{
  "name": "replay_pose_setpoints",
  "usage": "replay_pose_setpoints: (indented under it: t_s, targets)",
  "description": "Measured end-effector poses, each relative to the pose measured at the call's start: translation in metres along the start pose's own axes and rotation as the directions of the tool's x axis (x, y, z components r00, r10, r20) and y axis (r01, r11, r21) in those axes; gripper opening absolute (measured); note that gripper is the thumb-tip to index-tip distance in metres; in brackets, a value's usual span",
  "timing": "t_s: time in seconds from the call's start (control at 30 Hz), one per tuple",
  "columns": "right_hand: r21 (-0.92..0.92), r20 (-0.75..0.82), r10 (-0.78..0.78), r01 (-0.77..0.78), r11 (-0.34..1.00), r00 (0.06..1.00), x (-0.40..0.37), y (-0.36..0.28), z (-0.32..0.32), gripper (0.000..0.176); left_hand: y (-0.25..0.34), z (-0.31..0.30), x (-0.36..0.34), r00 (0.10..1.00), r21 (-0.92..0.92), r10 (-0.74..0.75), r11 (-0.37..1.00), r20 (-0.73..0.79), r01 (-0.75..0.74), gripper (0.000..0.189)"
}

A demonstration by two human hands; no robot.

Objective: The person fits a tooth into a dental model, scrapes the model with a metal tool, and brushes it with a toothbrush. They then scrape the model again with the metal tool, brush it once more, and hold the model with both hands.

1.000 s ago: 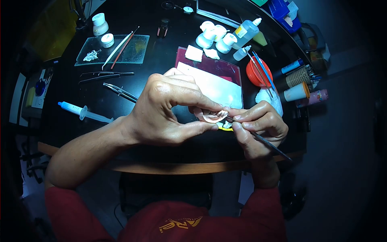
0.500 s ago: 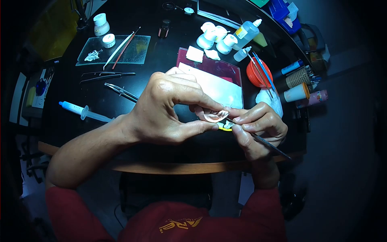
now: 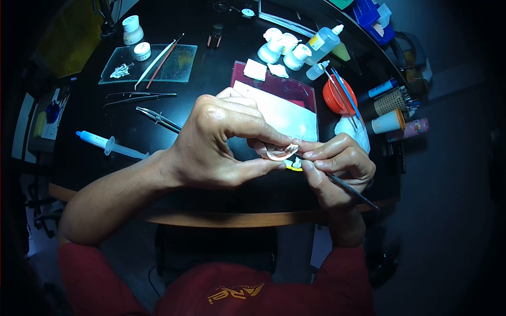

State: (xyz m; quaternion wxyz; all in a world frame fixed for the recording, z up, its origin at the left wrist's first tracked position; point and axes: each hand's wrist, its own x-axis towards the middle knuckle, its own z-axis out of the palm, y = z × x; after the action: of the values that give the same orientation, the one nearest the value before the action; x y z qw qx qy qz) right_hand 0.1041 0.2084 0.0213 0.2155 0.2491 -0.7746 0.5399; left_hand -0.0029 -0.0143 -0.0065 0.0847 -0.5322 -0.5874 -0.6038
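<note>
Between the thumb and fingers of my left hand (image 3: 221, 137) is a small pinkish-white curved piece (image 3: 279, 152) that looks like a dental cast. My right hand (image 3: 340, 168) grips a thin dark-handled tool (image 3: 350, 189) like a pen, its tip at the right end of the piece. Fingertips of both hands meet near that end, and the exact contact of the tip is hidden. Just below the piece, a yellow-rimmed item (image 3: 294, 167) shows partly. A white sheet (image 3: 279, 116) on a dark red tray (image 3: 308, 95) lies behind my hands.
White jars (image 3: 270, 51) and a clear bottle (image 3: 322, 45) stand at the back. An orange-red bowl (image 3: 334, 97) holds brushes at right. Left are a glass slab (image 3: 179, 66), black tweezers (image 3: 139, 98), pliers (image 3: 158, 119) and a syringe (image 3: 110, 146). The wooden table edge (image 3: 232, 219) runs in front.
</note>
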Motion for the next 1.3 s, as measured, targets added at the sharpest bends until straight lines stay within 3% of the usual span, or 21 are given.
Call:
replay_pose_setpoints:
  t_s: [0.83,1.3]
  targets:
    - [0.023,0.002,0.036,-0.036,0.999,0.999,-0.0006,-0.0033,-0.0031,0.021,-0.0006,-0.0019,0.0025,1.000,-0.036,-0.003,0.999,0.029,0.004,0.031]
    - [0.031,0.021,-0.001,0.000,1.000,1.000,-0.0002,0.0025,0.0020,0.023,0.0043,-0.0006,-0.0009,0.998,0.177,0.058,0.983,-0.013,-0.055,0.022]
